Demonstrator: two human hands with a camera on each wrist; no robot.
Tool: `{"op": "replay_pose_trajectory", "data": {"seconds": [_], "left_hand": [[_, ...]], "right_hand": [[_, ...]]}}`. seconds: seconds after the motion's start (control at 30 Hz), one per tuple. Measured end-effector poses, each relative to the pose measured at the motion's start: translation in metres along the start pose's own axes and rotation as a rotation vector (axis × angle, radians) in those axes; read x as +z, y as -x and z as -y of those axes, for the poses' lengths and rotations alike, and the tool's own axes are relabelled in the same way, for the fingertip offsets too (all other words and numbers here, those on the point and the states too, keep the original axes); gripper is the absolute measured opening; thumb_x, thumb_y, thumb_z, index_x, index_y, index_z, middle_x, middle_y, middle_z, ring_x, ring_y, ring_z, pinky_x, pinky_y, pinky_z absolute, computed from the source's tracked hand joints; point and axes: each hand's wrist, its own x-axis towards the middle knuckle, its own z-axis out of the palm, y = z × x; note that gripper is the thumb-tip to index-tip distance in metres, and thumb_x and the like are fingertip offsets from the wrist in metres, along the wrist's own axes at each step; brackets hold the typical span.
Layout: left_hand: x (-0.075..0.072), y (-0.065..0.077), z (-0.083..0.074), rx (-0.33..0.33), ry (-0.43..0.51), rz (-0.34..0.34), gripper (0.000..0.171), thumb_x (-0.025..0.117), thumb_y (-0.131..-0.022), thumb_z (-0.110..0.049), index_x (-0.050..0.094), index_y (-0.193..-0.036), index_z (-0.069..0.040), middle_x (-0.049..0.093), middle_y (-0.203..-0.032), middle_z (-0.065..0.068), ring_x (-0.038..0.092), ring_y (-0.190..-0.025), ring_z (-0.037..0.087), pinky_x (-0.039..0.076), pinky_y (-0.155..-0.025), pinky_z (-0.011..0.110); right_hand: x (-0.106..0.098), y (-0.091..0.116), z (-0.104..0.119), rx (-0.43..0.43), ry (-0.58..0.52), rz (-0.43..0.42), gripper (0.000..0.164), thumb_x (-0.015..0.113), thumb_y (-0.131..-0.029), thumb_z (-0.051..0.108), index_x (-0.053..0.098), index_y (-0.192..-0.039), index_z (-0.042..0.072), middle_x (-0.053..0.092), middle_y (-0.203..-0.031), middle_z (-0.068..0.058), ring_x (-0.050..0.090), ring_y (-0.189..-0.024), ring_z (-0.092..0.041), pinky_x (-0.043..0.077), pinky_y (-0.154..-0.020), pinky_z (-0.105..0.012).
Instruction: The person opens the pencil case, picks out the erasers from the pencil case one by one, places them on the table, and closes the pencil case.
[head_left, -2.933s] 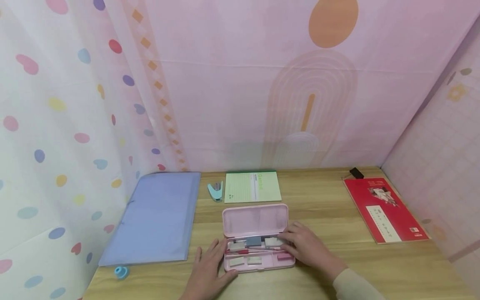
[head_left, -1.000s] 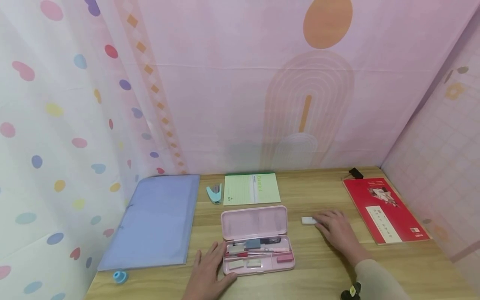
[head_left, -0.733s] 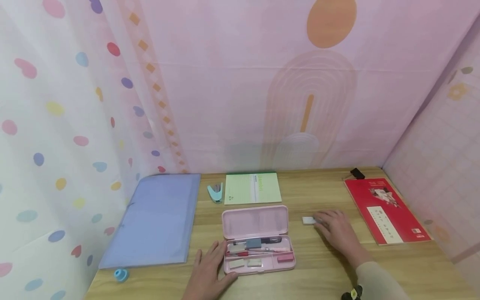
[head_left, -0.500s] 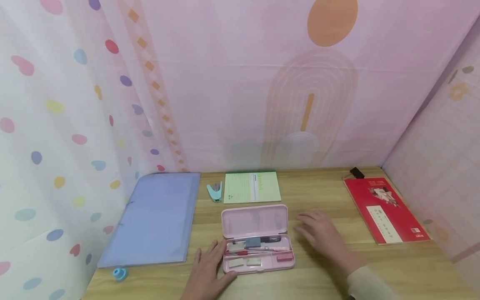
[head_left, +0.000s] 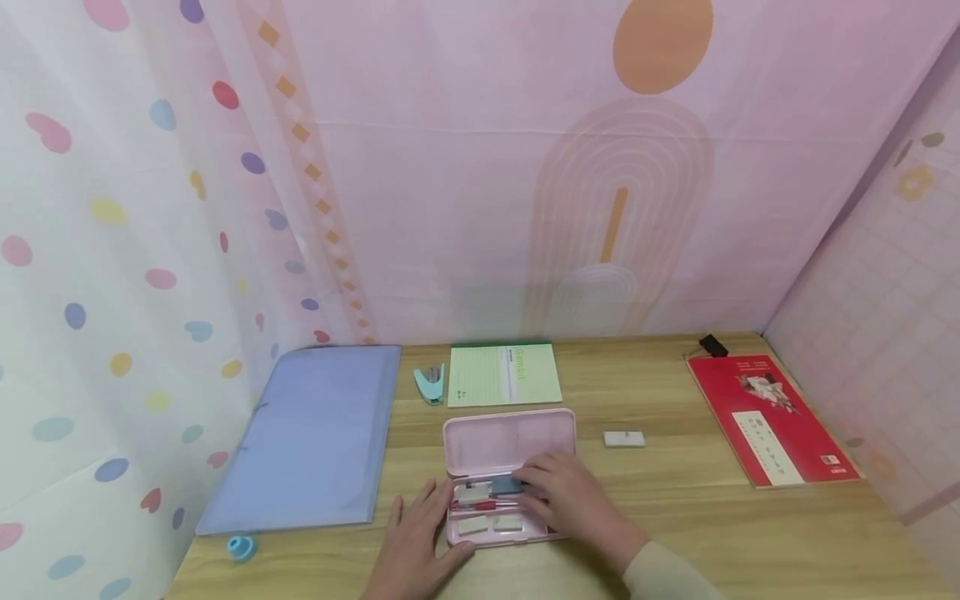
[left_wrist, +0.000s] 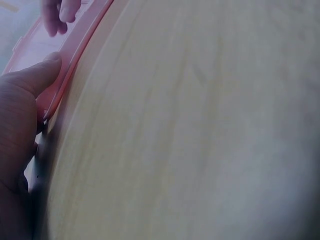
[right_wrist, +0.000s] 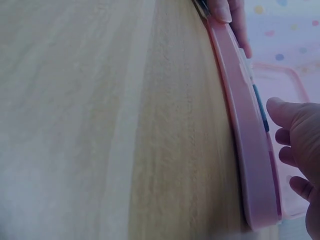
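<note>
A pink pencil case [head_left: 509, 444] lies with its lid folded back, holding pens, a blue-grey block like an eraser [head_left: 506, 484] and several pale eraser-like blocks. My left hand [head_left: 417, 542] rests against the case's left end, its fingers fairly straight and the thumb [left_wrist: 47, 72] touching the front corner. Over the right half of the case is my right hand [head_left: 566, 500], fingertips at the right end of the blue-grey block. In the right wrist view the thumb [right_wrist: 282, 112] stands apart from that block. This hand hides the case's right end.
A white eraser [head_left: 624, 439] lies on the table right of the case. Behind the case are a green notepad [head_left: 504, 375] and a light-blue stapler [head_left: 430, 385]. A blue folder [head_left: 307, 442] is at left, with a small blue knob-like piece [head_left: 242, 547]; a red booklet [head_left: 772, 421] and black binder clip [head_left: 713, 346] are at right.
My right hand took the white eraser from the case, laid it on the table to the right and let go. It has come back left over the case. The left hand stayed put.
</note>
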Motion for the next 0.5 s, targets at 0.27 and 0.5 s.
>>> {"op": "replay_pose_trajectory", "data": {"seconds": [0.27, 0.5], "left_hand": [[-0.0001, 0.0007, 0.0, 0.012, -0.016, -0.02, 0.095, 0.045, -0.08, -0.079, 0.031, -0.152, -0.018, 0.04, -0.151, -0.002, 0.029, -0.141, 0.025, 0.012, -0.111, 0.064], [0.0006, 0.0001, 0.0003, 0.014, -0.005, -0.027, 0.094, 0.047, -0.08, -0.077, 0.033, -0.151, -0.017, 0.039, -0.151, -0.001, 0.029, -0.141, 0.025, 0.011, -0.111, 0.064]], "right_hand": [[0.0074, -0.006, 0.0027, 0.02, 0.023, 0.058, 0.031, 0.068, -0.09, 0.034, 0.071, -0.116, 0.016, 0.06, -0.103, 0.006, 0.052, -0.097, -0.012, 0.047, -0.088, -0.032], [0.0082, -0.0077, 0.003, -0.006, 0.037, 0.05, 0.027, 0.07, -0.088, 0.031, 0.073, -0.111, 0.017, 0.057, -0.098, 0.008, 0.05, -0.093, -0.01, 0.048, -0.083, -0.029]]}}
